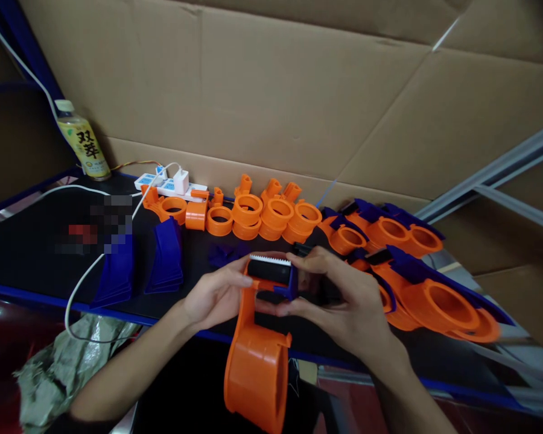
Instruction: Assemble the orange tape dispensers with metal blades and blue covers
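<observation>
An orange tape dispenser (256, 367) hangs ring-down between my two hands, over the front edge of the table. At its upper end sit a black roller (268, 272), a white toothed blade (270, 260) and a blue piece on the right side. My left hand (219, 292) grips the head from the left, its thumb beside the roller. My right hand (339, 295) pinches the blue piece from the right between thumb and fingers. Small dark blue parts (226, 254) lie on the table behind my hands.
Several orange dispenser bodies (248, 211) stand along the back, near a white power strip (194, 191). Blue-and-orange dispensers (447, 301) are grouped at right. Stacked blue plates (165, 256) lie left, near a white cable (75, 295). A bottle (85, 144) stands in the back left corner.
</observation>
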The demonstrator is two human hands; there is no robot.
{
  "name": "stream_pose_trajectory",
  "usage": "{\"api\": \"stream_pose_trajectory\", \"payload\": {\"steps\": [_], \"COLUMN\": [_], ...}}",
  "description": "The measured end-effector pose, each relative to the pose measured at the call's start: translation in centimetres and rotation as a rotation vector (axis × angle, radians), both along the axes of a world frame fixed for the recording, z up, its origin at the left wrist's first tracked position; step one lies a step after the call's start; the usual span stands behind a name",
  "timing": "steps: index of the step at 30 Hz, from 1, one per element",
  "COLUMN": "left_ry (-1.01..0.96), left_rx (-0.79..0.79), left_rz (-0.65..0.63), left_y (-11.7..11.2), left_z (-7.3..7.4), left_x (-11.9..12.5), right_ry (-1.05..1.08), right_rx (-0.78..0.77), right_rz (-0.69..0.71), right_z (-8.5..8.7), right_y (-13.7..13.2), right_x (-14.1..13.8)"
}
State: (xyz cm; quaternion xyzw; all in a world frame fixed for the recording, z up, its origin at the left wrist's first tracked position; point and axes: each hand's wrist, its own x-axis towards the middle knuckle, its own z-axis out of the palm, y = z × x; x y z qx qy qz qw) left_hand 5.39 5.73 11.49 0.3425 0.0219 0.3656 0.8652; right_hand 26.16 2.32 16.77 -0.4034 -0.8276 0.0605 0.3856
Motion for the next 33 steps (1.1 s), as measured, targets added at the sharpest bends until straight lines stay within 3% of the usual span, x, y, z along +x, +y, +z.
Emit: {"api": "stream_pose_trajectory", "payload": {"steps": [2,5,13,18,20,24,27,33], "left_ry": [-0.066,-0.047,0.061,0.119,0.119,0.066,-0.04,-0.042], "left_rx": [-0.004,0.028,-0.029,-0.134,-0.175,-0.164,-0.125,-0.111], "left_rz": [-0.09,-0.091,0.266,0.534,0.576,0.583,0.528,0.361], "left_y": [0.1,0.2,0.7,0.7,0.4,0.4,1.2,2.1], "left_z": [0.2,0.0,-1.1,-0.5,-0.3,0.3,0.8,1.2], "left_x": [0.0,0.4,0.6,0.4,0.5,0.6,0.1,-1.6], "right_ry": [-0.053,-0.079,0.053,-0.157,-0.19,-0.168,-0.025,0.333], "right_rx": [0.031,0.03,-0.105,-0.253,-0.253,-0.18,-0.145,-0.566], "right_rz": [-0.023,-0.01,-0.054,0.0,0.018,0.023,-0.016,0.119], "right_z": [1.0,1.8,1.3,1.5,1.1,0.2,0.3,0.4], "right_y": [-0.3,-0.5,-0.6,-1.8,-1.9,-1.3,-0.7,2.1], "right_x": [0.3,0.7,1.1,-1.0,-1.8,-2.9,-3.1,-2.7]}}
